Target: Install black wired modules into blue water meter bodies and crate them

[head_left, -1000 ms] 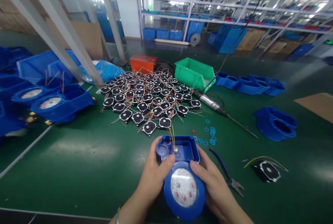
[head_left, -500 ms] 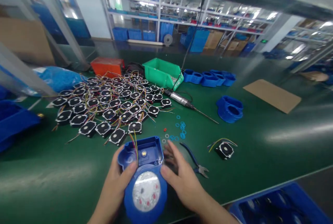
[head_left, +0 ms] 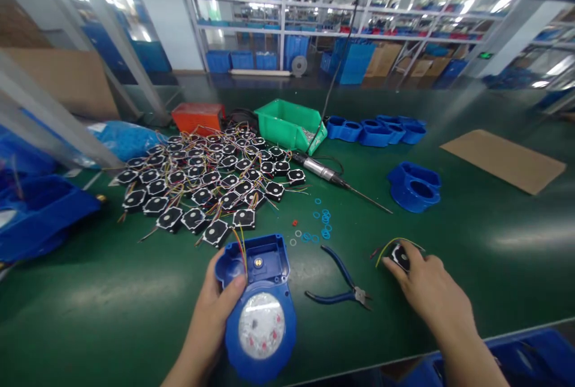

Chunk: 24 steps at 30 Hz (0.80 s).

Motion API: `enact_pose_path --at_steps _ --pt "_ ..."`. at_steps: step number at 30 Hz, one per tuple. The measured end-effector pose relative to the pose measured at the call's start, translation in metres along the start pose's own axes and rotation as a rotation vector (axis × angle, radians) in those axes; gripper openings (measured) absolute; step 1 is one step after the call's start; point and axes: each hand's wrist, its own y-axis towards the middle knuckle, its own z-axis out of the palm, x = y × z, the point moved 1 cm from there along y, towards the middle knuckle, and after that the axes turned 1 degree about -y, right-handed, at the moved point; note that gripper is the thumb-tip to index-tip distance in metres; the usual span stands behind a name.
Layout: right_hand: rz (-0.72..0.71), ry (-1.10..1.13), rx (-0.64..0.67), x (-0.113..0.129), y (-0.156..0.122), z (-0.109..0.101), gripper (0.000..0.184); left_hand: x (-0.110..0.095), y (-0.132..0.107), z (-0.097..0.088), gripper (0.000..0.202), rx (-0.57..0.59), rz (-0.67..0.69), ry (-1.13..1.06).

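Observation:
My left hand grips the left side of a blue water meter, thumb on its upper face. The meter has a round dial with red pointers and an open box-shaped compartment, with a small brass-coloured part inside. Thin red and yellow wires rise from the compartment's left side, near my thumb. Over to the right, my right hand has its fingers closed around a small black module with coloured wires, which sits on the green bench. Diagonal cutters with blue handles lie between the two hands, jaws pointing right.
Many similar black-and-white modules spread across the left of the bench. Behind are a green bin, an orange box and an electric screwdriver. Blue rings, blue housings and cardboard lie about.
My right hand has left the meter, moved right and closed on the lone black module. My left hand still holds the meter. The view has shifted slightly, and the cutters are now fully visible.

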Motion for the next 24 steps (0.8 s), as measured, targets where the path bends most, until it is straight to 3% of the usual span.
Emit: enact_pose_path --at_steps 4,7,10,15,18,20,24 --pt "-0.039 0.061 -0.052 0.015 0.008 0.001 0.051 0.003 -0.001 -0.001 0.063 -0.013 0.050 -0.020" --pt "-0.108 0.133 -0.010 0.024 0.013 -0.002 0.042 0.004 -0.003 -0.002 0.065 0.001 0.069 0.017" --pt "-0.057 0.226 0.030 0.029 0.017 -0.005 0.046 0.003 -0.001 -0.006 0.065 0.031 0.100 0.122" --pt "0.064 0.415 0.031 0.029 0.019 -0.008 0.051 -0.007 -0.002 -0.020 0.064 -0.192 0.322 0.292" --pt "-0.051 0.574 -0.044 0.034 0.009 -0.022 0.050 -0.024 -0.012 -0.024 0.054 -0.283 0.445 0.314" --pt "-0.212 0.655 -0.090 0.044 -0.004 -0.038 0.047 -0.039 -0.020 -0.017 0.042 -0.213 0.549 0.376" --pt "-0.590 0.679 -0.168 0.076 -0.037 -0.076 0.040 -0.065 -0.033 0.014 0.034 0.118 0.696 0.534"
